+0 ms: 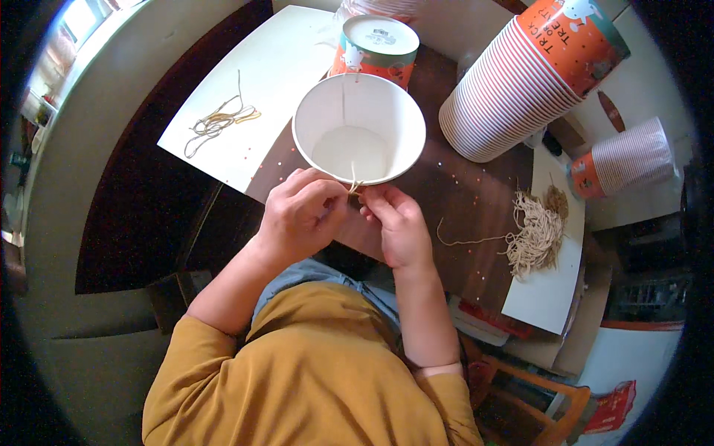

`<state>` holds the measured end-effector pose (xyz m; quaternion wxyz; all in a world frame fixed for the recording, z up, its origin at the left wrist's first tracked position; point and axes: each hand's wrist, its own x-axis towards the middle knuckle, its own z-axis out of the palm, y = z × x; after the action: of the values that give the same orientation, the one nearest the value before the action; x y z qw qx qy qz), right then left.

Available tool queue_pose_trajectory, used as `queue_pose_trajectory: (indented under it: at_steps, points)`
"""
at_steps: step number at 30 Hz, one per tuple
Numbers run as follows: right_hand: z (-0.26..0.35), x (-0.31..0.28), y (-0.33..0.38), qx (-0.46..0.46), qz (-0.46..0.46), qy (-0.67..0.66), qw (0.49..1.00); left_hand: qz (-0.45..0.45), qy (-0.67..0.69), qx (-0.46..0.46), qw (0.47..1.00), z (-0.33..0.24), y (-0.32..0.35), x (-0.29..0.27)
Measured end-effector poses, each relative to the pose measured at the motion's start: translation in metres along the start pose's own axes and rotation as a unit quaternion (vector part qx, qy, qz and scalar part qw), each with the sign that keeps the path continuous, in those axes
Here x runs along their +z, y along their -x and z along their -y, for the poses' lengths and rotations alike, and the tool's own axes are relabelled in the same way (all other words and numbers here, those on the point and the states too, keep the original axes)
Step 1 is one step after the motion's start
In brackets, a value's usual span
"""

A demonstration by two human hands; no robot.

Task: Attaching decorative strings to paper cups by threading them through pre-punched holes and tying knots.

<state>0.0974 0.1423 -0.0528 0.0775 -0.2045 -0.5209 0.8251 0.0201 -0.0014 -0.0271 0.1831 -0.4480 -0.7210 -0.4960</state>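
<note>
Nearest: left hand (305, 212) and right hand (399, 227) sitting close together at near rim of white bucket (372, 108), fingertips of both pinching tan cord (355, 186) (thin end poking up past rim). White bucket's mouth facing up, over brown table (472, 271). Right: pale cord bundle (534, 234) resting mostly on white sheet (547, 301), one strand straying left. Farther left: loose cords (216, 126) lying on white board (230, 63). Far: orange bucket (375, 70) standing upside down; tall bucket stack (487, 93) rising to right.

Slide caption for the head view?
Left hand and right hand pinch cord at the near side of an open bucket.
</note>
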Motion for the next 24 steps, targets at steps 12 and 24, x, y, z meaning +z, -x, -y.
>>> queue_pose_trajectory:
  at_steps: [12, 24]
  points:
    - [0.016, 0.010, 0.016, -0.290, -0.105, 0.365, 0.878, 0.011, 0.299, -0.249, 0.921, -0.002, -0.007, -0.008]
    - [0.013, 0.029, 0.003, -0.536, -0.078, 0.408, 0.735, 0.020, 0.297, -0.144, 0.944, -0.002, -0.009, -0.013]
